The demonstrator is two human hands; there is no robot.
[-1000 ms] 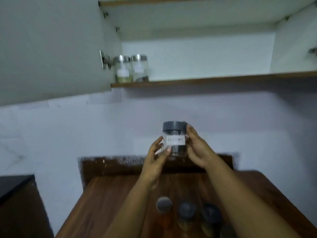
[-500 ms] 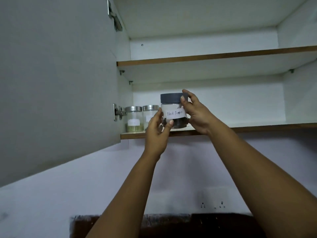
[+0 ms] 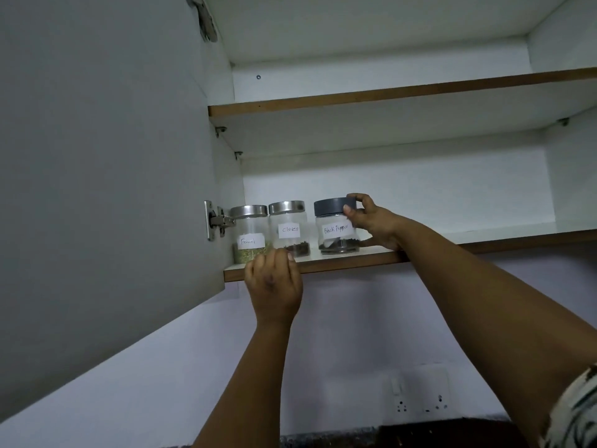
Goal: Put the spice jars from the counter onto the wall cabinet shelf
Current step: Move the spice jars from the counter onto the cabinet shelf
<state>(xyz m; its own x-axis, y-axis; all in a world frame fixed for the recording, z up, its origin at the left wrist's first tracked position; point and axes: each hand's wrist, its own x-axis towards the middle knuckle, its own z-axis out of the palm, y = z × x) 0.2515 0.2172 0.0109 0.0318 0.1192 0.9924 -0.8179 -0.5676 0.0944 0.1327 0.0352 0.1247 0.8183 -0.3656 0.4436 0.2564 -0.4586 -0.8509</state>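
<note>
Head view: 3 jars in a row at the left end of the lower shelf, close to its front edge. Fennel jar hard by the open cabinet door, Cloves jar just beside, Black Pepper jar a little apart. Wide bare shelf to the right. Right hand raised, fingers curled round the Black Pepper jar's grey lid. Left hand below the shelf edge, fingers loosely curled, holding nothing.
</note>
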